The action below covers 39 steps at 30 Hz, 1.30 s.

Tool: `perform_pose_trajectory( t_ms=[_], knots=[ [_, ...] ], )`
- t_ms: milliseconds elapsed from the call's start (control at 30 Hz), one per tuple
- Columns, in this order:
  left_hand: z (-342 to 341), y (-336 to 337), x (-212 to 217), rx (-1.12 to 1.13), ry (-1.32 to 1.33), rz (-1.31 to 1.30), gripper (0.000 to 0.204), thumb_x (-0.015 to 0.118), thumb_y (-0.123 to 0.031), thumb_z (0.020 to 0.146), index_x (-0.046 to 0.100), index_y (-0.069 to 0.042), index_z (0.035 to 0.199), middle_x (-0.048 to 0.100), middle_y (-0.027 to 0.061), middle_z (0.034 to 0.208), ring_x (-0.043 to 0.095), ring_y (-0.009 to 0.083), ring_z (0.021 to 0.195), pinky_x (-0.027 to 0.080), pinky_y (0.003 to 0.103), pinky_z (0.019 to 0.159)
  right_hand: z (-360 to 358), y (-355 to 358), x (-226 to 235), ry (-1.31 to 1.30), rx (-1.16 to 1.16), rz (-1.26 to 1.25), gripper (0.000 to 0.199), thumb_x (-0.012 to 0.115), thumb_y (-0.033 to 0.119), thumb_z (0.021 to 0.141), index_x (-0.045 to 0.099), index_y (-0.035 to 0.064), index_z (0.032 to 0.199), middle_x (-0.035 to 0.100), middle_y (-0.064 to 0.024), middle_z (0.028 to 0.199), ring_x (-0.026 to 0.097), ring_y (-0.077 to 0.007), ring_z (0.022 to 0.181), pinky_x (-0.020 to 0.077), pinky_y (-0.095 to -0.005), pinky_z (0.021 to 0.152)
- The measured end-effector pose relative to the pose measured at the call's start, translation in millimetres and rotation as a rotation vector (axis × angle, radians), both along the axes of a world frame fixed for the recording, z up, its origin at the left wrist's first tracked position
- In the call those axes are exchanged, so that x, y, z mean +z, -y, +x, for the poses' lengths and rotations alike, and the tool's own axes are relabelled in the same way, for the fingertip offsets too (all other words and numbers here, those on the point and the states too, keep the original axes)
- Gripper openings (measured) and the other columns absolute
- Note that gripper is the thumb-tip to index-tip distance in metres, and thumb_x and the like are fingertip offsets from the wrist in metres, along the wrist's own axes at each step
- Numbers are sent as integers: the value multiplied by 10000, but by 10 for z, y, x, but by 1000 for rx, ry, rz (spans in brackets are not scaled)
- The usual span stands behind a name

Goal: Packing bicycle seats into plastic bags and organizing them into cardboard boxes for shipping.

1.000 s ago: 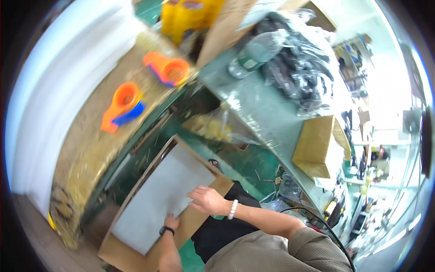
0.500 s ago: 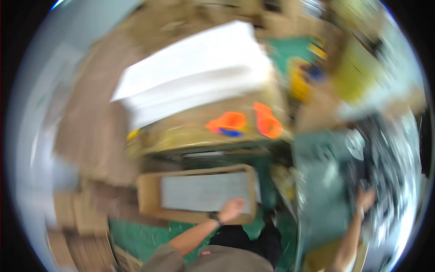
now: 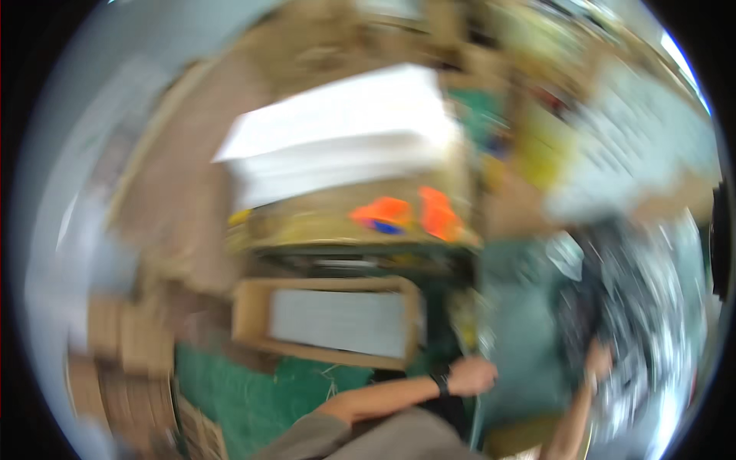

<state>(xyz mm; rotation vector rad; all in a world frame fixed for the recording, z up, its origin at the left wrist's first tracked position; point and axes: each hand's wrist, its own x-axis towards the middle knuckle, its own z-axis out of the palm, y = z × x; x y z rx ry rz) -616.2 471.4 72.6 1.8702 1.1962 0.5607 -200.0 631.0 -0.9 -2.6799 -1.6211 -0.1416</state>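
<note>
Two hands are out in front of us and the whole view is smeared, so we go carefully. Our right hand [image 3: 600, 359] reaches up to the heap of clear plastic bags with dark parts inside [image 3: 636, 307] on the right end of the green worktop [image 3: 521, 337], right at the pile's near edge, though the blur hides whether the fingers are spread or closed on a bag. Our left hand [image 3: 471, 376], black watch at the wrist, sits by the worktop's near left edge, seemingly steadying us there; fingers curled loosely, grip on anything we cannot tell. Further left, an open cardboard box [image 3: 330, 318] lies low beside the worktop, a pale grey sheet flat inside it, within easy reach. Beyond its far side, two orange tape dispensers [image 3: 406, 215] rest along the front edge of a brown bench, stacked white foam sheets [image 3: 337, 138] behind them.
</note>
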Motion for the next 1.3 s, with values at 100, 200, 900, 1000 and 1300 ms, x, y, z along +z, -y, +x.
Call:
perform_pose_trajectory(
  t_ms=[100,200,900,1000,1300],
  knots=[
    [99,-436,416,18,-30,2,272,606,-247,884,681,-36,1038,681,180,997,624,378,944,505,474,818,-686,14,812,-486,-76,171,529,673,329,780,668,72,1242,705,-243,1014,685,-413,912,533,-474,848],
    [442,-731,309,-64,-29,252,400,691,-176,826,603,15,1167,622,189,1166,563,373,1113,461,455,979,-611,424,982,-505,58,337,549,691,251,751,623,4,1237,685,-263,1009,669,-420,933,526,-476,827],
    [1209,-1095,-893,-754,-366,497,887,862,-228,634,432,-109,1401,493,88,1395,409,323,1349,294,492,1142,-518,1361,1068,-992,369,-57,343,658,102,770,633,-32,1085,652,-209,1103,652,-374,979,535,-455,830],
    [1399,-1271,-880,-788,-368,355,862,872,-280,622,465,-101,1361,561,96,1277,484,311,1250,341,459,1087,-19,814,647,-506,210,-276,335,614,76,816,614,-29,1134,637,-239,1132,629,-381,1062,520,-461,880],
    [545,-153,-1290,-363,-376,51,752,831,-322,657,523,-34,1279,614,151,1123,579,343,1089,478,455,909,441,748,-136,82,499,-319,563,598,76,844,467,41,1390,545,-184,1167,536,-391,1112,458,-473,951]
  ],
)
